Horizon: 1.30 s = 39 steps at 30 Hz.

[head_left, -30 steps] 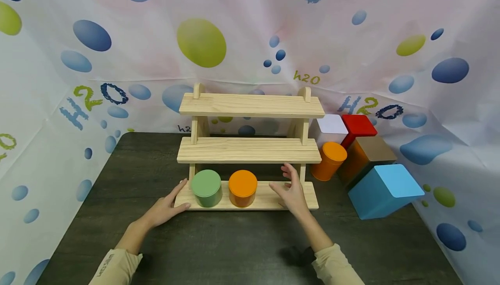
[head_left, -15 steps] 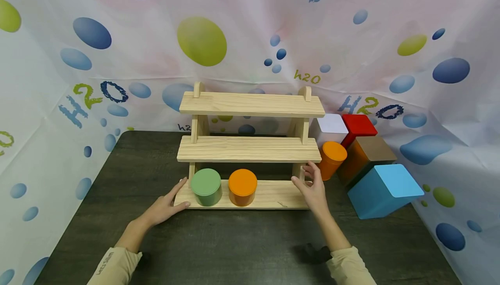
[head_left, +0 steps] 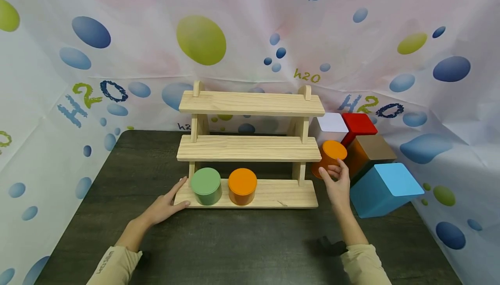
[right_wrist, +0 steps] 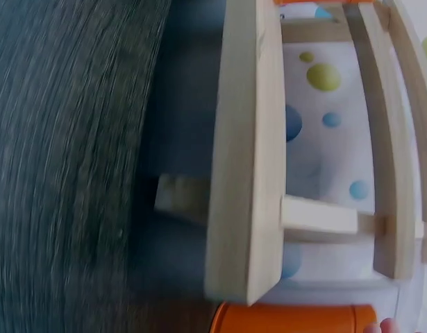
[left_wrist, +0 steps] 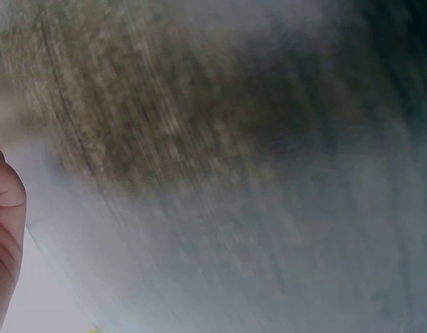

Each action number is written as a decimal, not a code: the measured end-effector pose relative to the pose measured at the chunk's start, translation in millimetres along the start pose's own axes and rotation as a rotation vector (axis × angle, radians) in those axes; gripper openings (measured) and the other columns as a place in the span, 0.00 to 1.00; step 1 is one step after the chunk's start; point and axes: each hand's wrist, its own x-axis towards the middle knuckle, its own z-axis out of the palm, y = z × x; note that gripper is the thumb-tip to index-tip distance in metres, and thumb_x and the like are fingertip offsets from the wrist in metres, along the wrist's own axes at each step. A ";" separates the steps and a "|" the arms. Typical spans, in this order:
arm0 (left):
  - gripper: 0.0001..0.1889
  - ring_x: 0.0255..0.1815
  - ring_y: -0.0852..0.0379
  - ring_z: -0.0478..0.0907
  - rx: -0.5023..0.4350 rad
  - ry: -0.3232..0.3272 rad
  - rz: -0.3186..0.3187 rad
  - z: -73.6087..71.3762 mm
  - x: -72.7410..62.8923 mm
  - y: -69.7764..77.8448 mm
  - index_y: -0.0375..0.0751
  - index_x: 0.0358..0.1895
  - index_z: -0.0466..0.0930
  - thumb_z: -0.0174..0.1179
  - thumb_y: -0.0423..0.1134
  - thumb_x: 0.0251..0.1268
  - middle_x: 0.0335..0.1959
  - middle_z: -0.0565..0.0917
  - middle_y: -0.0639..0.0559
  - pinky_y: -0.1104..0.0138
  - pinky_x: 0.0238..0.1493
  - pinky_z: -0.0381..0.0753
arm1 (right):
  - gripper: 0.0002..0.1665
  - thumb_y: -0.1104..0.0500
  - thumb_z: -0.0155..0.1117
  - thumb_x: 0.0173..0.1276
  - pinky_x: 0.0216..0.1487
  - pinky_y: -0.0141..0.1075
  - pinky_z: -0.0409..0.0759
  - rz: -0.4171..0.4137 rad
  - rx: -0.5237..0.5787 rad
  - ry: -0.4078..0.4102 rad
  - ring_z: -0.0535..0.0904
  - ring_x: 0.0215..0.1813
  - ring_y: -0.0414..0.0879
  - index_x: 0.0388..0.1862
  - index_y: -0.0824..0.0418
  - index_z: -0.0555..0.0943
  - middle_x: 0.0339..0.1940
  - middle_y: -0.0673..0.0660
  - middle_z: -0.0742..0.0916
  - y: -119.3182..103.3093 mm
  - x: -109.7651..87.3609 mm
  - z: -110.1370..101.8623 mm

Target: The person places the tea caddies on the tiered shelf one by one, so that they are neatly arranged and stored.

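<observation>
In the head view a three-tier wooden shelf stand (head_left: 250, 149) stands on the table. On its bottom step sit a green round canister (head_left: 206, 185) and a short orange canister (head_left: 242, 186), side by side. My left hand (head_left: 162, 207) rests at the left end of that step, fingers extended along it and thumb by the front corner. Beyond the stand's right end my right hand (head_left: 339, 185) is in front of a taller orange canister (head_left: 331, 151), fingers spread and partly covering its lower body. The right wrist view shows my fingertips (right_wrist: 388, 325) beside this canister's (right_wrist: 289, 319) end; contact is unclear.
Right of the stand a white box (head_left: 330, 125), a red box (head_left: 359, 125), a brown box (head_left: 371, 150) and a blue box (head_left: 384, 191) are grouped closely. A patterned curtain (head_left: 242, 33) hangs behind the dark table (head_left: 234, 246). The left wrist view is mostly blurred.
My right hand has moved rightwards, from above the right part of the bottom step to the taller orange canister. My left hand has stayed at the stand's left end.
</observation>
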 end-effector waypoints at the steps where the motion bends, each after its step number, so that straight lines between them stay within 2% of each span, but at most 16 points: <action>1: 0.42 0.53 0.31 0.72 0.002 -0.001 0.003 -0.2 0.3 0.0 0.48 0.73 0.41 0.55 0.55 0.62 0.71 0.48 0.33 0.43 0.48 0.69 | 0.38 0.56 0.61 0.64 0.39 0.18 0.66 0.002 -0.010 0.011 0.66 0.44 0.36 0.68 0.64 0.57 0.50 0.61 0.73 1.8 1.9 -1.6; 5: 0.42 0.54 0.31 0.70 0.015 -0.003 0.007 -0.6 1.7 0.7 0.48 0.73 0.41 0.54 0.55 0.62 0.70 0.48 0.32 0.43 0.49 0.69 | 0.38 0.55 0.61 0.64 0.40 0.19 0.66 -0.007 -0.076 0.051 0.67 0.46 0.40 0.68 0.64 0.57 0.50 0.61 0.73 10.1 10.5 -6.3; 10: 0.42 0.56 0.30 0.68 0.027 -0.012 -0.001 -2.0 2.2 2.8 0.48 0.73 0.41 0.54 0.54 0.62 0.71 0.48 0.32 0.43 0.50 0.68 | 0.39 0.52 0.61 0.64 0.48 0.36 0.68 -0.019 -0.118 0.103 0.68 0.51 0.53 0.67 0.66 0.57 0.50 0.64 0.72 14.9 20.8 -9.5; 14: 0.42 0.57 0.29 0.67 0.025 -0.017 -0.013 -2.5 1.8 4.6 0.47 0.73 0.41 0.54 0.55 0.62 0.71 0.48 0.33 0.42 0.50 0.67 | 0.40 0.50 0.62 0.62 0.49 0.42 0.68 0.003 -0.122 0.135 0.68 0.51 0.55 0.66 0.65 0.58 0.50 0.64 0.72 19.7 28.3 -11.1; 21: 0.42 0.57 0.29 0.67 0.021 -0.014 -0.012 -3.0 0.5 3.7 0.47 0.73 0.41 0.54 0.54 0.62 0.71 0.47 0.33 0.42 0.50 0.67 | 0.46 0.47 0.59 0.63 0.50 0.45 0.65 0.073 -0.219 0.075 0.65 0.54 0.59 0.70 0.65 0.49 0.56 0.69 0.66 19.1 36.9 -11.1; 27: 0.42 0.57 0.30 0.67 0.021 -0.015 -0.002 -2.8 0.6 3.2 0.47 0.73 0.41 0.54 0.54 0.63 0.71 0.48 0.34 0.42 0.50 0.68 | 0.53 0.44 0.61 0.61 0.57 0.50 0.63 0.119 -0.210 0.046 0.60 0.57 0.61 0.72 0.63 0.42 0.62 0.71 0.60 22.8 47.2 -7.1; 33: 0.42 0.56 0.30 0.69 0.020 -0.021 -0.011 -2.4 0.5 3.3 0.48 0.73 0.41 0.54 0.54 0.63 0.71 0.47 0.34 0.43 0.49 0.68 | 0.54 0.45 0.64 0.59 0.65 0.54 0.54 0.121 -0.198 0.065 0.55 0.64 0.62 0.72 0.64 0.44 0.66 0.71 0.58 25.8 56.4 -2.9; 39: 0.42 0.55 0.30 0.69 0.024 -0.019 -0.014 -1.9 -0.2 2.7 0.48 0.73 0.41 0.54 0.54 0.63 0.71 0.47 0.34 0.43 0.50 0.68 | 0.52 0.46 0.64 0.59 0.66 0.55 0.49 0.096 -0.205 0.110 0.53 0.66 0.63 0.71 0.65 0.46 0.65 0.70 0.59 30.8 59.6 1.8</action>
